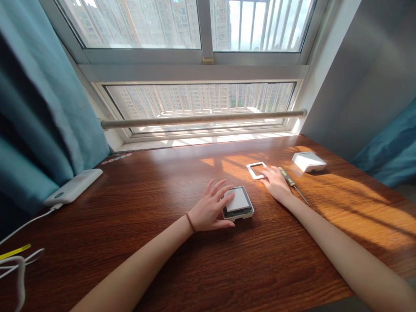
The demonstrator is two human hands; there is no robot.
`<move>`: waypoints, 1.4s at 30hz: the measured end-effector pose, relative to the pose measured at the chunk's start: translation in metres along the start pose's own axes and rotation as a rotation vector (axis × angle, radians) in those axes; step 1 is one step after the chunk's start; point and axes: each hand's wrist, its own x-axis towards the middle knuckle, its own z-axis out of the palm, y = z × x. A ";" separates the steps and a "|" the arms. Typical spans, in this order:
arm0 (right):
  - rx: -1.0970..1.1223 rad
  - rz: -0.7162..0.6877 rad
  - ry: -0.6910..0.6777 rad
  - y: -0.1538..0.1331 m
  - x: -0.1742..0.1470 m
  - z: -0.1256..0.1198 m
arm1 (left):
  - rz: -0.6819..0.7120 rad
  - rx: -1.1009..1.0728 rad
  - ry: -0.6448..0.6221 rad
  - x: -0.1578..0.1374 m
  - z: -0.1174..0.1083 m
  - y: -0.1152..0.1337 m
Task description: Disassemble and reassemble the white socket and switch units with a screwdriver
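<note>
A square wall switch, with a white middle panel and a dark grey border on a white base, lies on the wooden table. My left hand is at its left side, fingers spread, the index fingertip over the panel and the thumb by the near corner. Farther right lies a thin white square frame with an open middle. The outstretched fingers of my right hand rest on its right edge. Just right of that hand is a screwdriver with a grey and yellow handle, its shaft pointing toward me.
Toward the table's right edge sits a white box-like block. A white power bank with a plugged-in cable lies at the left, near a blue curtain. White cords and a yellow strip are at the lower left. A window bar runs behind the table.
</note>
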 end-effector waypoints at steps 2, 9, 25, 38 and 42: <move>-0.053 -0.043 -0.014 0.011 0.000 0.004 | 0.002 -0.008 0.023 0.000 0.000 0.000; -0.130 -0.189 -0.046 0.006 0.002 0.003 | 0.028 -0.039 0.082 -0.002 0.003 -0.002; 0.031 -0.678 -0.144 -0.116 -0.042 -0.021 | -0.222 -0.461 0.540 0.006 -0.002 0.015; 0.208 -0.550 -0.147 -0.117 -0.045 -0.021 | -0.337 -0.776 0.465 0.005 0.002 0.012; 0.286 -0.494 -0.155 -0.117 -0.044 -0.022 | -0.356 -0.758 0.463 0.004 0.000 0.010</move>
